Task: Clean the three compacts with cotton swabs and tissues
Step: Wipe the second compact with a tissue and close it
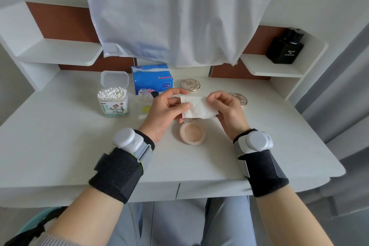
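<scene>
Head view: looks down on a white desk point(60, 146), with both hands raised over its middle.
Left grip point(163, 112): clamped on the tissue's left end, thumb on top and fingers curled underneath.
Right grip point(227, 112): fingers curled, pinching the tissue's right end near its upper edge.
Tissue point(196, 107): a folded white rectangle held flat between the two grips, off the desk, with a faint beige tint near its middle.
Open compact point(191, 133): on the desk right below the tissue, beige powder facing up; the tissue hides its far edge.
Far compact point(190, 85): closed, with a patterned gold lid, on the desk behind the hands and just right of the tissue pack.
Right compact point(238, 99): closed, same kind of lid, partly hidden behind the right grip.
Swab box point(112, 102): left of the hands, lid flipped up, packed with upright swabs.
Tissue pack point(152, 80): blue, behind the left grip, with a sheet showing at its top.
Glass bottle point(144, 98): small, clear and uncapped, between the swab box and the left grip.
Black bottle point(284, 49): on the right-hand shelf, well apart from the hands.
Cloth point(175, 16): white, hanging over the back of the desk.
Wrists: each carries a black strap with a grey device.
</scene>
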Motion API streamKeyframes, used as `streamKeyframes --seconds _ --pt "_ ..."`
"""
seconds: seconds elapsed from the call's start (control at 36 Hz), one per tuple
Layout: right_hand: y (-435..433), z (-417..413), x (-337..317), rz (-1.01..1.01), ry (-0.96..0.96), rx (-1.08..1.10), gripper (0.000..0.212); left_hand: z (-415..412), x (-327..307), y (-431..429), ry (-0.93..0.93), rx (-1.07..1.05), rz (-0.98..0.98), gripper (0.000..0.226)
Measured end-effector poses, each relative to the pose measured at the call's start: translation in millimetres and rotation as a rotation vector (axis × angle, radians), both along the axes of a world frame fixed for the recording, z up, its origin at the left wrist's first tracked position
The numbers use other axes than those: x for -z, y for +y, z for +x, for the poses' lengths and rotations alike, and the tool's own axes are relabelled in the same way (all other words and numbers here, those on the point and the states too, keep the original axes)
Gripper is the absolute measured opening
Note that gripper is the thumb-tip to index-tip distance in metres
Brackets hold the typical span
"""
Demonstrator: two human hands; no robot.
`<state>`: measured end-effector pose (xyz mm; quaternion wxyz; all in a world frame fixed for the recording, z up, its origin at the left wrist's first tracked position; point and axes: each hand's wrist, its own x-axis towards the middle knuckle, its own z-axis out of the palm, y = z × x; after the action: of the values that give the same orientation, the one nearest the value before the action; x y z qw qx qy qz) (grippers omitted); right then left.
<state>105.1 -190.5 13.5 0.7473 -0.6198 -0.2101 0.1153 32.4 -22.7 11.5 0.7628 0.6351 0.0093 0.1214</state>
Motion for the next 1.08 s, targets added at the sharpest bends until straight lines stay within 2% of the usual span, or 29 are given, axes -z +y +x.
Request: streamKeyframes --seconds 0.03,0.14,0.19,0.5,0.69,0.75,0.81,0.97,1.08 --pt "0 1 1 0.0 -0.011 -0.001 0.008 0 0 0 -0.004 -0.012 -0.002 0.028" --pt "-2 1 -1 0.014 0.006 -0.027 0.032 0 0 1 -0.039 -0.059 0.002 0.031" --pt "-2 0 -3 0.007 0.008 -0.05 0.035 1 0 0 -0.053 -0.081 0.007 0.029" --pt "1 -7 -2 -0.171 -0.086 -0.106 0.011 0 0 -2 -0.04 -0.08 0.101 0.019" --pt "1 -7 -1 -0.166 -0.095 -0.162 0.021 0 1 -2 -0.034 -0.061 0.079 0.022" --pt "0 -8 -1 -0.182 -0.118 -0.167 0.013 -1 0 -3 -0.034 -0.05 0.068 0.022" --pt "0 -8 -2 -0.17 -0.113 -0.152 0.008 -2 -2 -3 -0.035 -0.044 0.055 0.023" --pt "0 -4 -2 -0.053 -0.15 -0.005 0.011 0 0 -1 -0.033 -0.028 0.105 0.027" --pt "-1 -3 -1 0.013 -0.213 0.008 0.021 -1 0 -1 -0.023 0.008 0.144 0.023"
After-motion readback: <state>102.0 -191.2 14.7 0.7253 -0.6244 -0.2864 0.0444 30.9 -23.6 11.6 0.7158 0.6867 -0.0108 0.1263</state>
